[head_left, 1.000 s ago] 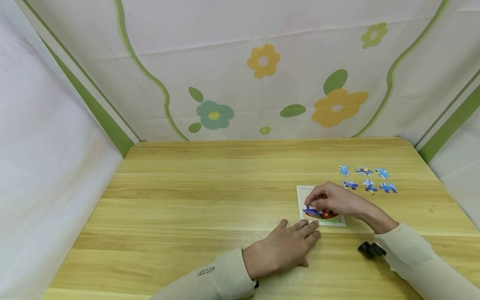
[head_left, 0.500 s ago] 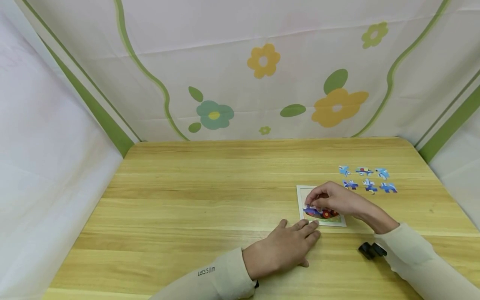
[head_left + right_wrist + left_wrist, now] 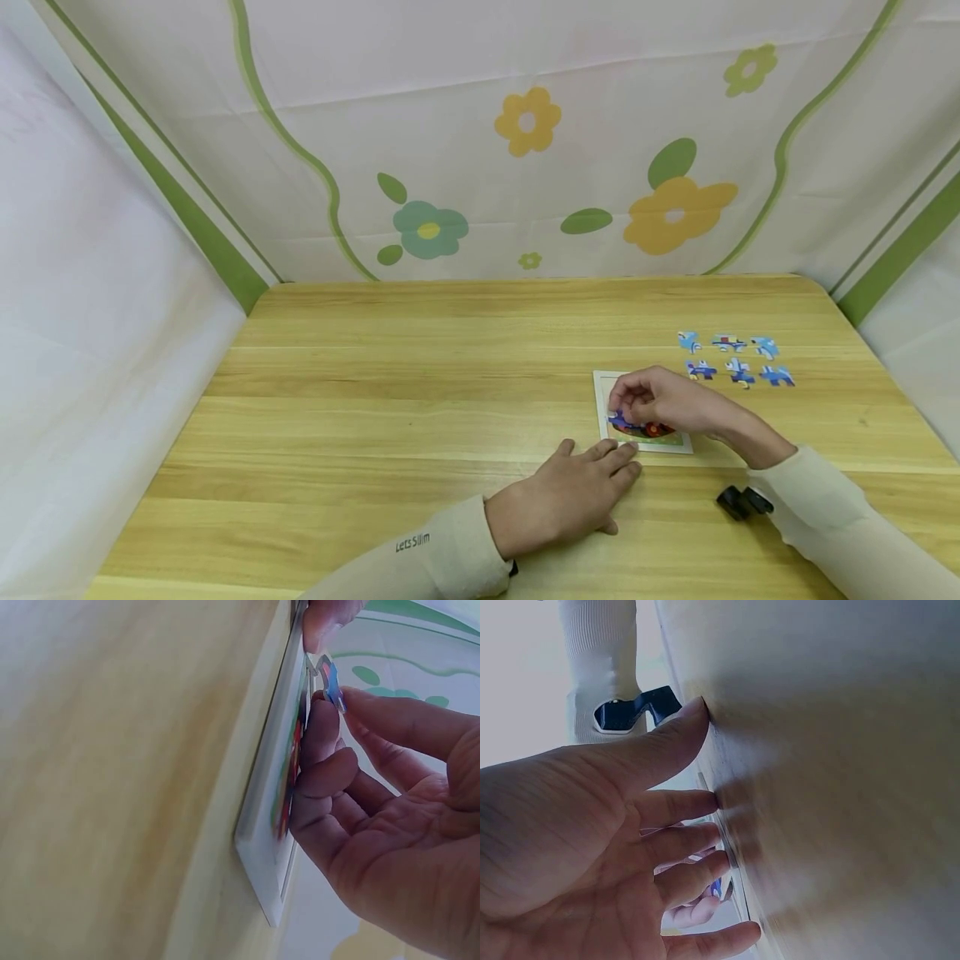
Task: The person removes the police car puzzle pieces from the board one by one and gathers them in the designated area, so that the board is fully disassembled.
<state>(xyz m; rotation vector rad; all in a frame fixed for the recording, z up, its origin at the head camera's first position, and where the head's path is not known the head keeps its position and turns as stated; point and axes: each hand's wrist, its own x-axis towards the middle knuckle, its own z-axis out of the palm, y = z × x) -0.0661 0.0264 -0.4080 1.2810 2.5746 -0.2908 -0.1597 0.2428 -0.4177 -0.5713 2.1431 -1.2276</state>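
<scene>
My right hand [image 3: 667, 404] pinches a blue jigsaw puzzle piece [image 3: 330, 684] between thumb and finger, tilted on edge close over the puzzle tray. The white-rimmed puzzle tray [image 3: 601, 410] lies flat on the table, with red and green parts of its picture [image 3: 654, 430] showing under the hand. Much of the tray's upper part is hidden by that hand. My left hand [image 3: 573, 500] lies palm down with fingers spread, its fingertips at the tray's near rim. The left wrist view shows its fingers [image 3: 692, 879] stretched toward the tray's edge.
Several loose blue puzzle pieces [image 3: 738, 372] lie in two rows beyond the tray, toward the right of the wooden table [image 3: 420, 375]. A black wrist device [image 3: 742, 501] sits at the right sleeve. A flower-printed curtain [image 3: 480, 167] closes off the far side.
My right fingers have shifted slightly over the left part of the tray, and the blue piece at their tips is angled differently. My left hand has stayed in place.
</scene>
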